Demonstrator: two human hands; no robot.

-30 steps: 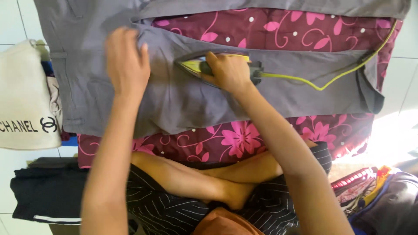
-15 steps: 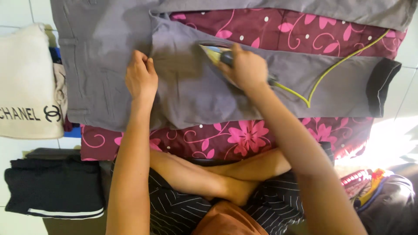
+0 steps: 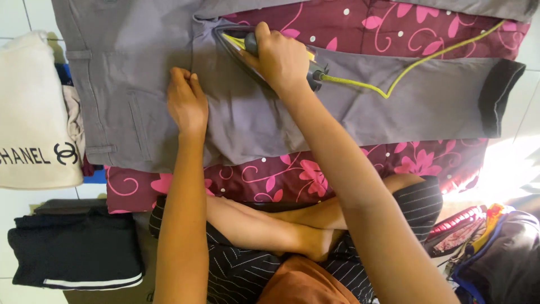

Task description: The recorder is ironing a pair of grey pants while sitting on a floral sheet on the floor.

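Grey trousers (image 3: 140, 73) lie flat across a maroon cloth with pink flowers (image 3: 292, 174) on the floor. My right hand (image 3: 281, 56) grips the handle of a yellow-green iron (image 3: 239, 42) that rests on the trousers near the crotch seam, tip pointing left. Its yellow-green cord (image 3: 405, 70) trails right over one trouser leg. My left hand (image 3: 187, 101) presses flat on the fabric just left of and below the iron, fingers together. My crossed legs sit below in striped shorts.
A folded white garment with black print (image 3: 34, 129) lies at the left edge over other clothes. A folded black garment (image 3: 73, 250) sits at lower left. A heap of colourful clothes (image 3: 484, 242) is at lower right. White floor tiles surround the cloth.
The iron has slid left and up along the trousers toward the seam. My left hand stays pressed on the fabric beside it. The view has shifted so the trousers sit further right.
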